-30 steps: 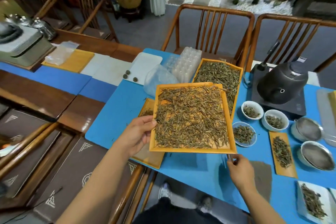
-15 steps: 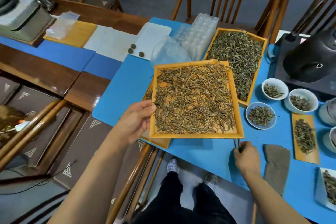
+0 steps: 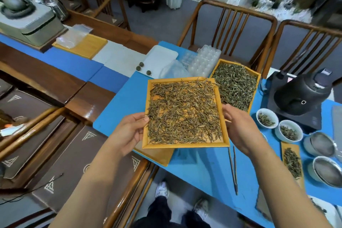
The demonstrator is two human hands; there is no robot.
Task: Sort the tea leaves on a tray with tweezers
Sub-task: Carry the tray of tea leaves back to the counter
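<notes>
A square orange tray [image 3: 182,145] covered with brown tea leaves [image 3: 183,111] is held above the blue mat. My left hand [image 3: 127,131] grips its left edge, thumb on the rim. My right hand [image 3: 238,127] holds its right edge. Dark tweezers [image 3: 233,168] lie on the mat below the tray's right corner, apart from both hands. A second tray [image 3: 258,79] of greener leaves lies behind.
Another orange tray [image 3: 159,155] lies beneath the held one. White bowls of leaves [image 3: 266,118] [image 3: 288,130], a narrow leaf board [image 3: 292,161], metal strainers [image 3: 325,170] and a black kettle [image 3: 303,92] stand right. Clear plastic moulds [image 3: 203,61] and chairs are behind.
My right hand let go of the tweezers, which now lie on the mat, and rose to grip the tray's right edge. The left hand kept its hold.
</notes>
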